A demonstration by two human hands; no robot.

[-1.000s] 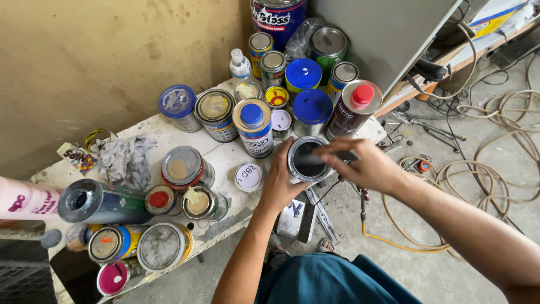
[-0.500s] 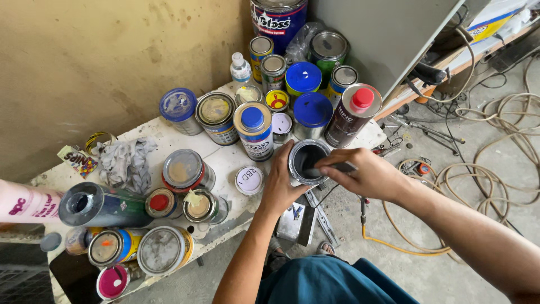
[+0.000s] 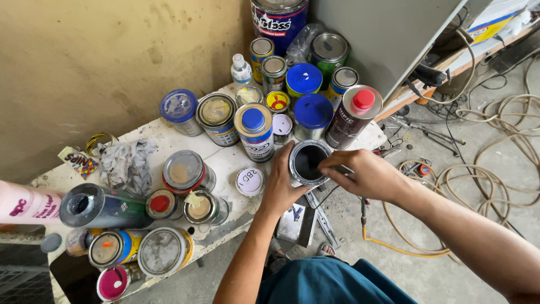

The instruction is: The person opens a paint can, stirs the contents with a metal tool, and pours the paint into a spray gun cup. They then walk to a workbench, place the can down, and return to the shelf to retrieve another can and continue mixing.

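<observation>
As seen from the head camera, an open can [image 3: 309, 163] of dark paint stands at the bench [image 3: 225, 160] edge. Left hand [image 3: 279, 183] clasps its near-left wall; right hand [image 3: 365, 175], fingers pinched on a thin tool too hidden to identify, meets its right rim. Closed tins crowd behind; a red-capped bottle [image 3: 351, 117] stands just beyond.

The right hand [image 3: 368, 175] hides whatever it holds at the open dark tin's [image 3: 308, 163] rim; the big blue can [image 3: 278, 19] is cut off at the top edge.
</observation>
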